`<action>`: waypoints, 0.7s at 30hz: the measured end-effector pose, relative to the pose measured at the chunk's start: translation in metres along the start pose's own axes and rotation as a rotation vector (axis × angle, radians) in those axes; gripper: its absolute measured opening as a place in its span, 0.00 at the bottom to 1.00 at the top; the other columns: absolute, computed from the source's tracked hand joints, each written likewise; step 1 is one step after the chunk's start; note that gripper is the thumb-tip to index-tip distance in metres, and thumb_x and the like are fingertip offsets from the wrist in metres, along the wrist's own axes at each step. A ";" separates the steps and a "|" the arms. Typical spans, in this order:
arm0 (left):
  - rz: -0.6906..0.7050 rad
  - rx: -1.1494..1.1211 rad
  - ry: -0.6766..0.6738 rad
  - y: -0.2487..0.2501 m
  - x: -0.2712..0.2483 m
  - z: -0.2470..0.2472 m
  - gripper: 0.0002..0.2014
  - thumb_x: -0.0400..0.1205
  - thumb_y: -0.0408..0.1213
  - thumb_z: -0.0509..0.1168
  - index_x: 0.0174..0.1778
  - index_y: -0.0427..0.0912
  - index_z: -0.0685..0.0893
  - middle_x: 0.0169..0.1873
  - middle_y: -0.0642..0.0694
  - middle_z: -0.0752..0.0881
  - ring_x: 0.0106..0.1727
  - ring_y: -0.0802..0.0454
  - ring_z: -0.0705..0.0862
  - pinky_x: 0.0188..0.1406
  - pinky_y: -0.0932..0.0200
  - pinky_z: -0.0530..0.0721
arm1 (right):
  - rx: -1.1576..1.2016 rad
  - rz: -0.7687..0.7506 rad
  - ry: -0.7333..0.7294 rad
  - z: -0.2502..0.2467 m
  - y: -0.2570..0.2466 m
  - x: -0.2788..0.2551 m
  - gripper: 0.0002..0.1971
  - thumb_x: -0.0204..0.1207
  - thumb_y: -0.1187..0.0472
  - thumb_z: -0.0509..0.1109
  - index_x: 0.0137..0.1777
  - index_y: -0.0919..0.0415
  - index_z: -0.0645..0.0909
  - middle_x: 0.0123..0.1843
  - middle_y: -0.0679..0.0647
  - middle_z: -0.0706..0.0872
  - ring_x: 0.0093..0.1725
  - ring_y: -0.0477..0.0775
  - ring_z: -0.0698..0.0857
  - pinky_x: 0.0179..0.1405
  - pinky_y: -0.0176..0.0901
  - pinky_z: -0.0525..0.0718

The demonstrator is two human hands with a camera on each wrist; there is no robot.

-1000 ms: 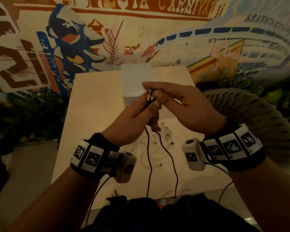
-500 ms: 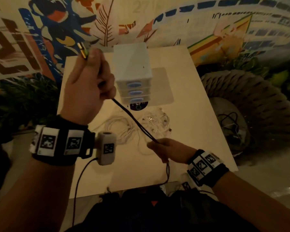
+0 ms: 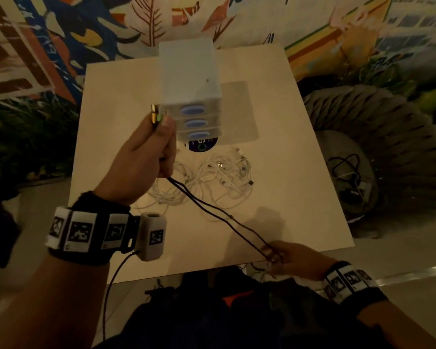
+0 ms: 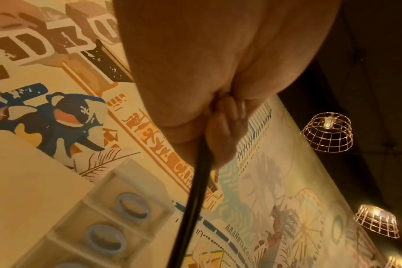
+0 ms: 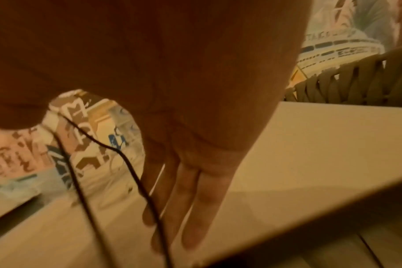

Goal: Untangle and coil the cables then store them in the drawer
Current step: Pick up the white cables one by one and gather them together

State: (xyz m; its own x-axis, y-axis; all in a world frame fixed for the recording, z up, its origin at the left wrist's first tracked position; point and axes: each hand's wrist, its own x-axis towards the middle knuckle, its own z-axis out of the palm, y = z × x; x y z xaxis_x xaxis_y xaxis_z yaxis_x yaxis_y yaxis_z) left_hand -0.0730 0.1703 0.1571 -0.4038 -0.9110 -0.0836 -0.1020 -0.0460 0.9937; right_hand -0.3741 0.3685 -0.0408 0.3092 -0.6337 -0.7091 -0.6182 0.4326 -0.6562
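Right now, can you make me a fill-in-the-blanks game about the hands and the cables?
1. The left hand grips the thin ____ cable by its gold plug ends.
2. The tangled white cables lie on the pale square ____.
3. The small translucent plastic drawer unit has ____ blue oval handles.
4. The right hand holds the cable near the table's ____ edge.

Missing words: black; table; three; near

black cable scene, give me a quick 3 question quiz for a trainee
1. True or false: the left hand grips the black cable near its gold plugs.
2. Where does the white cable tangle lie?
A. in a drawer
B. on the table
C. in the right hand
3. Fill in: the drawer unit's three drawers look ____.

Key
1. true
2. B
3. closed
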 end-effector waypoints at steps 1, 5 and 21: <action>-0.021 0.004 -0.002 -0.003 -0.001 0.004 0.14 0.94 0.43 0.50 0.43 0.45 0.68 0.28 0.52 0.65 0.24 0.54 0.61 0.22 0.63 0.66 | -0.001 -0.004 0.052 -0.012 -0.007 0.000 0.20 0.74 0.37 0.75 0.65 0.32 0.77 0.57 0.39 0.89 0.56 0.36 0.87 0.52 0.24 0.81; -0.104 -0.022 0.025 -0.013 0.000 0.020 0.15 0.94 0.43 0.50 0.41 0.46 0.67 0.28 0.51 0.64 0.24 0.54 0.59 0.22 0.62 0.63 | -0.084 -0.120 0.472 -0.057 -0.026 0.024 0.08 0.82 0.45 0.71 0.58 0.41 0.83 0.48 0.42 0.87 0.40 0.39 0.85 0.42 0.35 0.80; -0.355 -0.013 0.109 -0.079 -0.007 0.014 0.13 0.93 0.43 0.54 0.47 0.42 0.76 0.27 0.49 0.66 0.24 0.55 0.60 0.20 0.62 0.62 | -0.376 -0.136 0.579 -0.087 -0.044 0.132 0.16 0.74 0.45 0.77 0.60 0.46 0.83 0.53 0.47 0.81 0.47 0.49 0.82 0.53 0.47 0.83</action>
State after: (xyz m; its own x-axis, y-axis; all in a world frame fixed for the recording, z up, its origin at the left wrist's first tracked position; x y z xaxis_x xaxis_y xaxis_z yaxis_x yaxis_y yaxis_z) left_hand -0.0745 0.1858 0.0780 -0.2457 -0.8759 -0.4153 -0.2062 -0.3714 0.9053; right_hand -0.3690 0.2100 -0.0827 0.0313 -0.9512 -0.3069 -0.8414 0.1407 -0.5218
